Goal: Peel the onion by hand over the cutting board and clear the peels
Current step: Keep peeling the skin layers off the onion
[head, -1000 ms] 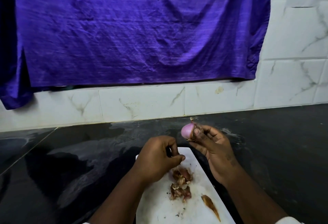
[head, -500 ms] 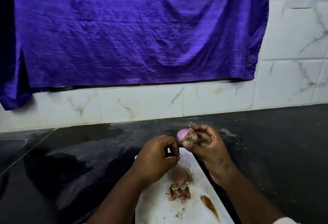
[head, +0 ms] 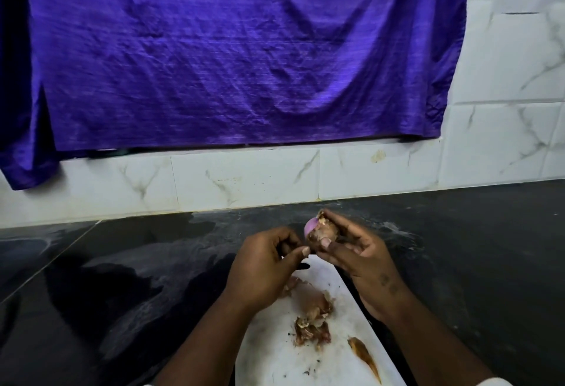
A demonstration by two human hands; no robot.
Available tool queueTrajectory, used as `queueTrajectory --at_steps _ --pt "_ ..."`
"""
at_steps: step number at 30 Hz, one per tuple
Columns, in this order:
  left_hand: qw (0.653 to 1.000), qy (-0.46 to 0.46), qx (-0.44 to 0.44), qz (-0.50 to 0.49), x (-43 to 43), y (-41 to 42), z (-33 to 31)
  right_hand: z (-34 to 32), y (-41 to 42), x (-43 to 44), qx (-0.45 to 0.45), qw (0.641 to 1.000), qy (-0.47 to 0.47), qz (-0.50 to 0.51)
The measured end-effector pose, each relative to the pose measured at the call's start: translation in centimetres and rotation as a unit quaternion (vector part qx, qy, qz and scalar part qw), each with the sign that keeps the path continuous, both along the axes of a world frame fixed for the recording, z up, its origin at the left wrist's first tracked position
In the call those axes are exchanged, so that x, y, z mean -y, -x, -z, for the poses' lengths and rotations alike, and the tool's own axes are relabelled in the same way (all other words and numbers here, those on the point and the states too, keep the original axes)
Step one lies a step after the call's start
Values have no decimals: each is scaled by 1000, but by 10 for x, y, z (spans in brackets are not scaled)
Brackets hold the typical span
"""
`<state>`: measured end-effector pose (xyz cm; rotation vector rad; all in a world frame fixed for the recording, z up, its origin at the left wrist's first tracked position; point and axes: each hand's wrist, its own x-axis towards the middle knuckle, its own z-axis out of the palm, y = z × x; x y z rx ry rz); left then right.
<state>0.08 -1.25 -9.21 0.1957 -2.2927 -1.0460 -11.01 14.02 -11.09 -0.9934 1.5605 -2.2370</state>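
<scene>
My right hand (head: 360, 258) holds a small onion (head: 321, 231) above the far end of the white cutting board (head: 275, 352). The onion shows pink flesh on its left side and brown papery skin toward me. My left hand (head: 263, 266) is just left of it with fingers curled, thumb tip close to the onion's lower skin; whether it pinches any skin I cannot tell. A pile of brown peels (head: 312, 315) lies on the board below the hands, and a single long peel strip (head: 365, 358) lies to its right.
The board sits on a dark stone countertop (head: 122, 278). Behind it rises a white marble-tiled wall (head: 244, 177) with a purple cloth (head: 238, 49) hanging over it.
My right hand has turned the onion so its brown skin faces me and lowered it slightly. My left hand has risen from the board toward the onion. A new peel has landed on the pile.
</scene>
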Motion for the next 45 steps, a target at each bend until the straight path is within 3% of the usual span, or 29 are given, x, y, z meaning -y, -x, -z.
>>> queueTrajectory --at_steps 5,10,15,24,37,45 --pt "997 -35 -66 -14 -1 0 -2 4 4 -1 -11 1000 -14 6" --pt "996 -24 -81 -4 3 4 2 4 1 0 -33 999 -37 11" --pt "993 -71 -98 11 3 7 1 3 -2 1 -44 998 -48 21" --pt "981 -173 -78 45 1 7 0 4 -4 2 -57 996 -58 37" --pt "986 -154 -56 11 0 8 3 6 -2 3 -79 995 -49 47" --pt "965 -248 -76 39 -2 10 3 9 -2 4 -145 985 -67 74"
